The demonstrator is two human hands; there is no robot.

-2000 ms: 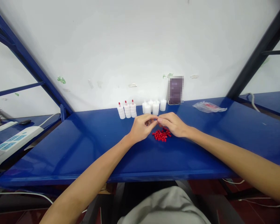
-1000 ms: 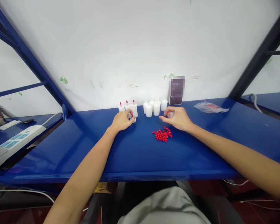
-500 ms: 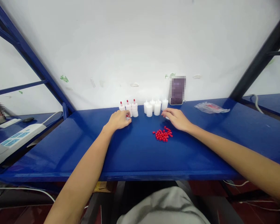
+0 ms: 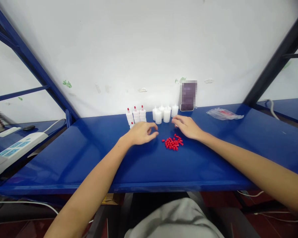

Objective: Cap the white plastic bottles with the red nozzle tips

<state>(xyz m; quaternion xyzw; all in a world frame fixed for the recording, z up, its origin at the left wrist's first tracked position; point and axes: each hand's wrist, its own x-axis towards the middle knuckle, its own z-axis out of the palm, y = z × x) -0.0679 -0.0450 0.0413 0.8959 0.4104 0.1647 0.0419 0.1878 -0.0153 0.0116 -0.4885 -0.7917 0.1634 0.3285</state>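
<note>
Left hand (image 4: 142, 133), one: grip spread, thumb and forefinger parted, above the bench (image 4: 89, 158). Right hand (image 4: 188, 127), one: fingers curled by the rightmost plain bottle; whether the grip pinches anything cannot be told. Red caps (image 4: 172, 144), loose: more than twenty, overlapping, heaped between the hands on the near side; one lies apart at left. Red-tipped white bottles (image 4: 136, 115): four, three upright in a row, the fourth partly hidden behind the left hand. Plain white bottles (image 4: 167, 115): at least five, upright, far centre. Clear bag (image 4: 223, 114): one, far right.
</note>
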